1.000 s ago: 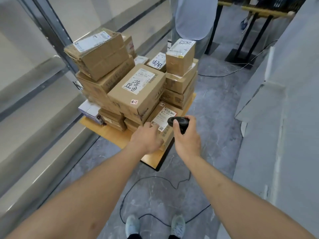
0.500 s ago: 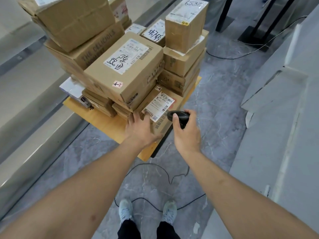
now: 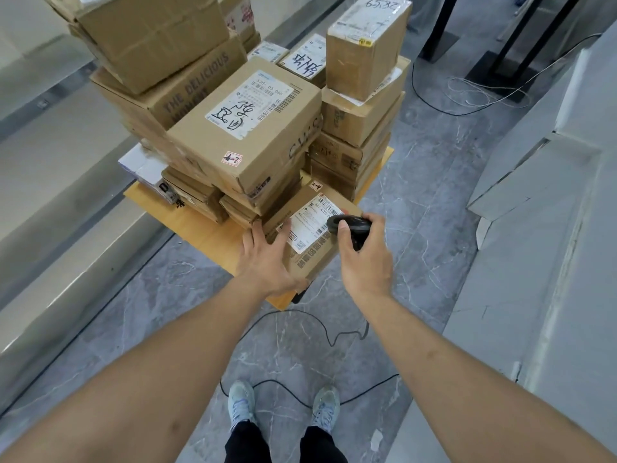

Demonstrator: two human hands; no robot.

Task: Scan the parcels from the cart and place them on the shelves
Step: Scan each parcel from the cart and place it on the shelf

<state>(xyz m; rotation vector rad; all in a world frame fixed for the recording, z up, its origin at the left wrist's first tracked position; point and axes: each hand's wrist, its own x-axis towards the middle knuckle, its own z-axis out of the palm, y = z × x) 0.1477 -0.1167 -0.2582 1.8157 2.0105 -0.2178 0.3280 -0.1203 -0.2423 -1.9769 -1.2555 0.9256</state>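
A person's left hand lies flat, fingers spread, steadying a low box at the near corner of the loaded cart, while the right hand grips a scanner over its label, apparently to read the barcode

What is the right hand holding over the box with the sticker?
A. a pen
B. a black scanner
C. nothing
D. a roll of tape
B: the right hand curls its grip around a black scanner, held just above the white label on the low parcel that the left hand touches.
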